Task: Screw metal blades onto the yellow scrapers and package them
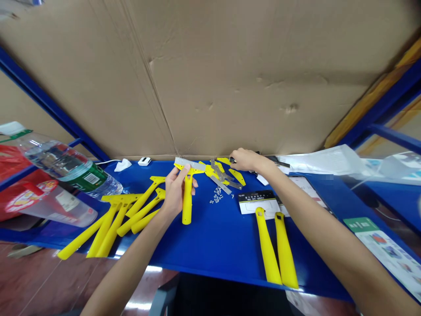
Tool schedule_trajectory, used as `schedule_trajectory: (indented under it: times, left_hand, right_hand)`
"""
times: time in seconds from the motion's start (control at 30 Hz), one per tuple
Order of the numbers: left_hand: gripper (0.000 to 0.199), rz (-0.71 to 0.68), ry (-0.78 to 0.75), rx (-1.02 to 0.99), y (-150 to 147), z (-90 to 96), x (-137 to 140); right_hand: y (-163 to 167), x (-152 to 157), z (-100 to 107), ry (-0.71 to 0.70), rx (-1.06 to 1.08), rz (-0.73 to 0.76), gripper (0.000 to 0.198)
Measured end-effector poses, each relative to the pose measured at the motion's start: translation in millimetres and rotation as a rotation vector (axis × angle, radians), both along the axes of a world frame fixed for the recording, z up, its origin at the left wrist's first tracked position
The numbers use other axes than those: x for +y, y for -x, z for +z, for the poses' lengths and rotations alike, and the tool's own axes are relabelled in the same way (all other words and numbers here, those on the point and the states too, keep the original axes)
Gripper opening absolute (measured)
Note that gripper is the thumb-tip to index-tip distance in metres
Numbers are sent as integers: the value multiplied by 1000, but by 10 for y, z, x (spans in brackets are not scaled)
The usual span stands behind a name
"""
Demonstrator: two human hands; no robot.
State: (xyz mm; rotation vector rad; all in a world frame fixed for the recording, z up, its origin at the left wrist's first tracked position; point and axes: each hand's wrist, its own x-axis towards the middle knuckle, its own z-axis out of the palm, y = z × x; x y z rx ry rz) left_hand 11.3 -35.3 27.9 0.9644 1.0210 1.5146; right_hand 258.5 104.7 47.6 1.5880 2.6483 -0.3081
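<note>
My left hand [176,188] is closed round a yellow scraper [187,197], its handle hanging down and a flat metal blade [190,163] lying across its head, thumb on top. Toward the back of the table my right hand [243,159] is closed, with a bit of something dark showing at its fingertips; I cannot make out what it is. Between the hands lies a pile of yellow plates [237,177] and metal blades [221,184]. Small nuts and screws [216,195] are scattered in front of that pile.
Several yellow scraper handles [112,228] lie at the left, near a water bottle [75,164] and a plastic cup [62,206]. Two more yellow handles [268,248] rest at the right by printed cards [258,204]. A phone [309,188] lies beyond my right forearm. Cardboard [213,79] walls the back.
</note>
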Motion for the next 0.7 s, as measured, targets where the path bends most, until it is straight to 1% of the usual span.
schedule_trajectory:
  times: [0.13, 0.17, 0.23, 0.3, 0.4, 0.47, 0.57, 0.7]
  left_hand:
    - [43, -6, 30, 3, -5, -7, 4]
    - [43, -10, 41, 5, -9, -8, 3]
    - [43, -18, 57, 6, -18, -15, 3]
    - [44, -21, 67, 4, -30, -25, 5]
    - [45, -19, 68, 1, -49, -43, 10]
    - [44, -21, 65, 4, -59, -56, 17]
    - [44, -27, 66, 11, -65, -81, 31]
    - [42, -49, 79, 15, -65, -127, 49]
  right_hand:
    - [-140, -72, 298, -92, 135, 6, 32]
    - [-174, -103, 381, -121, 201, 22, 29]
    - [-226, -183, 535, -206, 493, 54, 19]
    - [-252, -279, 662, -271, 724, 49, 22]
    - [-257, -420, 795, -267, 943, 20, 30]
    - [-252, -491, 852, -260, 1020, 10, 33]
    - [-250, -554, 905, -260, 1078, 24, 33]
    - [-253, -575, 925, -197, 1067, 56, 33]
